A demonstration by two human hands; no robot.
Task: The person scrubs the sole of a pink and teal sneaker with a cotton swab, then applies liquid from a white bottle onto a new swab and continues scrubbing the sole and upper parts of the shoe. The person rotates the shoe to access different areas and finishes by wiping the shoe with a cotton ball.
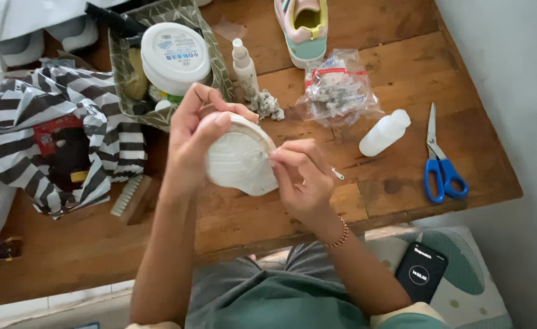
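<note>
Around the hands, blue-handled scissors (442, 167), a small white squeeze bottle (384, 133), a clear bag of grey bits (337, 90), a slim spray bottle (245, 68), a patterned box (210, 52) carrying a white round tub (175, 56), a pastel sneaker (303, 27), a striped bag (49, 128) and a brush (129, 196) are lying on the wooden table (402, 55), none of them crowding in. The left hand (198, 131) is wrapping its fingers over a white shoe (239, 159), sole turned up, just above the table's near edge. The right hand (299, 176) is pinching a thin tool (337, 173) against the ribbed, pale sole's edge.
</note>
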